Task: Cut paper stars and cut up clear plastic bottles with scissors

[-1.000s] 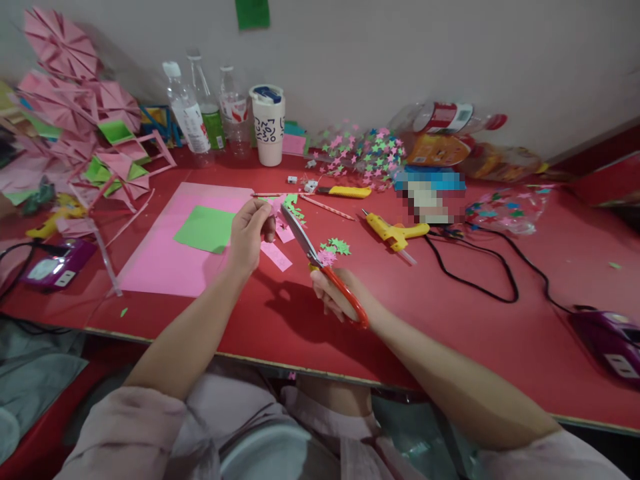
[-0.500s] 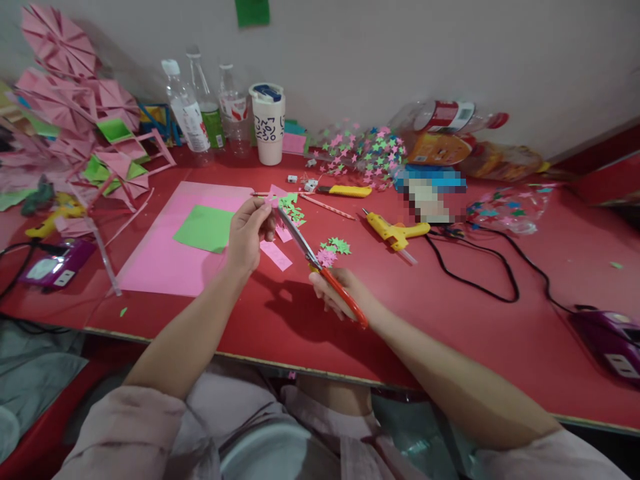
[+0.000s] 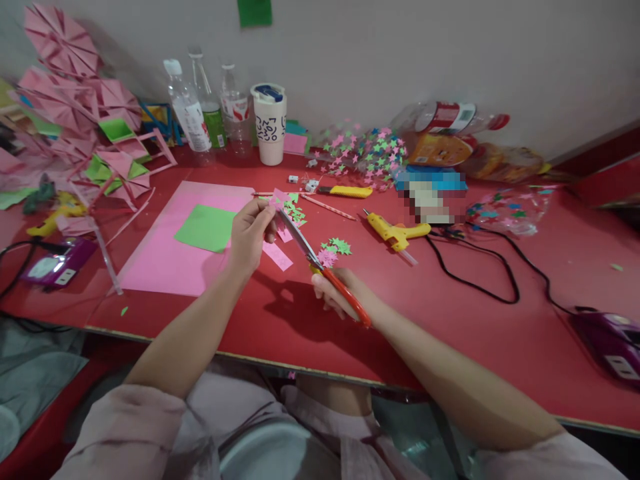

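My left hand pinches a small piece of pink paper above the table. Its fingers hide part of the piece. In my right hand is a pair of scissors with orange-red handles, the blades pointing up and left so that their tips meet the pink paper by my left fingertips. Green paper scraps and a pink paper strip lie beneath the blades. Cut green stars and pink stars form a small pile just beyond my right hand.
A green square rests on a pink sheet at left. Further back are a yellow cutter, a yellow glue gun with a black cord, a white cup and several bottles. Pink folded-paper work stands far left.
Both hands have shifted very slightly right with the paper and scissors, along with a small shift of the whole view. The grips look the same.
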{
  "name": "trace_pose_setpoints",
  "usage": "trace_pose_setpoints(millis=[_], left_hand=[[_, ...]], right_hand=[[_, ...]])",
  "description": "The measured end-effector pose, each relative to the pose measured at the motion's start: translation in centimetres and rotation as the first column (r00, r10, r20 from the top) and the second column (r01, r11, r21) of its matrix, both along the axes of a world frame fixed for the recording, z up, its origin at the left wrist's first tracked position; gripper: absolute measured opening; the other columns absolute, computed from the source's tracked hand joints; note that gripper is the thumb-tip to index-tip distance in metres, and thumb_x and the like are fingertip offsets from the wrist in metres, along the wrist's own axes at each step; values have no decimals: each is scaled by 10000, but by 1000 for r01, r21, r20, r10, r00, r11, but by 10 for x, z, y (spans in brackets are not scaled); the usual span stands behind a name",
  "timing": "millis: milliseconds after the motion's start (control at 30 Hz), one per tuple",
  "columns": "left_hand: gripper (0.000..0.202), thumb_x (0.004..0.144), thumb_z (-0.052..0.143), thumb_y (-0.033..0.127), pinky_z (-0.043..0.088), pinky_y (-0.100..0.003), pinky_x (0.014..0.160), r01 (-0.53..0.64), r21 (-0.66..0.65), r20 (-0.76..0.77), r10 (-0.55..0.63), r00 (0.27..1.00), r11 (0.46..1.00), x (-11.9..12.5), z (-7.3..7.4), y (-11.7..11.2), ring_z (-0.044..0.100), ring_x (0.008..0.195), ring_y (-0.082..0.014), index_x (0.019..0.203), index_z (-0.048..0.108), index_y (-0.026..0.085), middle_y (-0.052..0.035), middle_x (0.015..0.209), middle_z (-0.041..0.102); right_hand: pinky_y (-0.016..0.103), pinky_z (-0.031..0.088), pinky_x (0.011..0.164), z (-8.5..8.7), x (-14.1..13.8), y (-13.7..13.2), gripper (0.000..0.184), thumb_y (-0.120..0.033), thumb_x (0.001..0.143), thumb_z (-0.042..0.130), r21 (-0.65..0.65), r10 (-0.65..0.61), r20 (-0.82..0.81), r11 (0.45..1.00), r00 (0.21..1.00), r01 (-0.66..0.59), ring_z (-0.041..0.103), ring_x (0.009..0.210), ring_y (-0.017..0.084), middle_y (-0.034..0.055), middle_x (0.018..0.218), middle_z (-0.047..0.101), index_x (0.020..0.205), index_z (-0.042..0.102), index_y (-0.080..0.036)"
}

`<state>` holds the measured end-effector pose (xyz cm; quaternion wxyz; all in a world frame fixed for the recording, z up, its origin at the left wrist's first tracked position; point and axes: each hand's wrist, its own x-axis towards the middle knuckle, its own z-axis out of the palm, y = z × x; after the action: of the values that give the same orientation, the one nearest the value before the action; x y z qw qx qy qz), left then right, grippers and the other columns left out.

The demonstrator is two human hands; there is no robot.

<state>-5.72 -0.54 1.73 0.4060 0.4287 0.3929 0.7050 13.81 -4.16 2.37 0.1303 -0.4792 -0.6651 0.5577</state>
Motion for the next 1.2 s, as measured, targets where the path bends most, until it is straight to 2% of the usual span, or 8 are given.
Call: trace_pose_setpoints(millis=[267, 467, 733, 967, 1200], left_hand=[[202, 773, 630, 293, 311, -149, 344, -2, 14, -43, 3, 999, 1000, 1, 0, -1, 414, 365, -24, 633, 533, 184, 64, 464, 498], [177, 760, 613, 263, 298, -154, 337, -6, -7, -48, 6, 999, 1000, 0, 0, 0, 400, 354, -26, 626, 532, 183, 66, 446, 494], [167, 755, 586, 254, 280, -153, 333, 2, -11, -60, -3, 998, 1000, -1, 1, 0, 388, 353, -24, 617, 522, 186, 64, 439, 489], [194, 755, 581, 249, 269, -151, 333, 69, -33, -94, -72, 993, 997, -2, 0, 0, 372, 344, -23, 592, 498, 188, 65, 428, 482], [198, 760, 571, 239, 257, -153, 334, 72, -45, -89, -76, 993, 996, -2, 2, -1, 368, 345, -23, 589, 486, 188, 65, 427, 478]], right_hand=[[202, 355, 322, 3, -2, -2, 501, -675, 749, 516, 0, -22, 9, 1000, 1000, 22, 462, 319, 97, -74, 359, 371, 591, 459, -203], [217, 400, 351, 5, -4, -4, 476, -636, 783, 504, -16, -44, -8, 999, 999, 44, 384, 266, 72, -96, 337, 327, 580, 435, -211], [210, 343, 319, 6, -3, -6, 474, -635, 782, 505, -11, -70, 18, 997, 997, 70, 378, 254, 77, -95, 320, 326, 575, 428, -216], [206, 364, 340, 5, -2, -3, 516, -692, 757, 489, -5, -43, 39, 999, 998, 44, 432, 299, 92, -75, 328, 369, 598, 474, -201], [202, 351, 321, 5, -2, -5, 485, -653, 776, 499, -17, -65, 5, 998, 998, 65, 375, 269, 73, -95, 332, 323, 590, 440, -210]])
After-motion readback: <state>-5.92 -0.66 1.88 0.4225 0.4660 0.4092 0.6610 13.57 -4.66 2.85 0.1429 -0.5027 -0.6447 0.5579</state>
